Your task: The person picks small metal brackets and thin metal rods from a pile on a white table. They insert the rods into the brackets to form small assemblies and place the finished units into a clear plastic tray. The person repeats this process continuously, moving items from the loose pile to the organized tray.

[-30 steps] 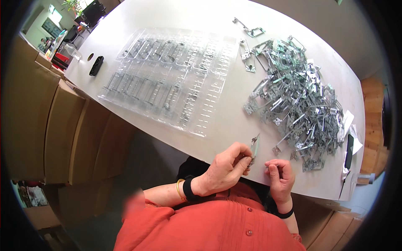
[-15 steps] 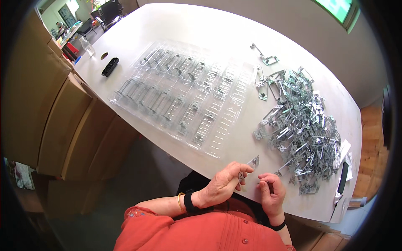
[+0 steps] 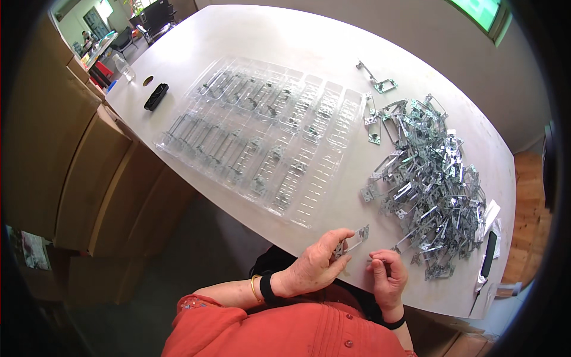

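Observation:
Near the table's front edge, my left hand grips a small silvery metal bracket between thumb and fingers, its far end sticking out toward the right. Just right of it, my right hand is closed in a pinch. A thin dark tip shows at those fingertips, too small to name. A large heap of similar metal brackets lies beyond my right hand. To the left, a clear plastic tray has brackets lying in most of its slots; those at its right end hold none.
A few loose brackets lie behind the heap. At the right edge is a black-handled tool on white paper. A black case and a clear bottle stand at the far left. Cardboard boxes line the left side.
My left hand has turned and its fingers have opened out around the bracket, so more of the bracket shows. My right hand has barely moved and stays pinched.

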Demonstrator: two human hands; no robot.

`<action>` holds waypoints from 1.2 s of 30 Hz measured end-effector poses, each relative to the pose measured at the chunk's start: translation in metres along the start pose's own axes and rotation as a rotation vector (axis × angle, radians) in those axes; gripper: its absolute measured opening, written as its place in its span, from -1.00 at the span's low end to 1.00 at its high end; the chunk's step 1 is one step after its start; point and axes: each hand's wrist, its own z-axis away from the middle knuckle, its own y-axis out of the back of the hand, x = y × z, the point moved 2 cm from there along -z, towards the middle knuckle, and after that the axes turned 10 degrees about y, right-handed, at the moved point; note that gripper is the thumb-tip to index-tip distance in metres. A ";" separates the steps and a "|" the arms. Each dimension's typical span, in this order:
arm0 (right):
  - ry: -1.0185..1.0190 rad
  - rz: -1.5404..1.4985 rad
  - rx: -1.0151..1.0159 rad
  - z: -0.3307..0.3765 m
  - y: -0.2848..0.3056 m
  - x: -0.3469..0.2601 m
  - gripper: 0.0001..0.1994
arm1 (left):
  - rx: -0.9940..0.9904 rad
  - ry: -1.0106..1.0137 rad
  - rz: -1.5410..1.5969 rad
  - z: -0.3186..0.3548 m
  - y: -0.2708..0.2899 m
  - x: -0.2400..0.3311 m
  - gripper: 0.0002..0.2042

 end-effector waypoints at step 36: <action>0.057 0.136 0.216 -0.001 0.002 0.001 -0.86 | 0.069 -0.339 -0.537 -0.006 -0.004 0.003 -0.49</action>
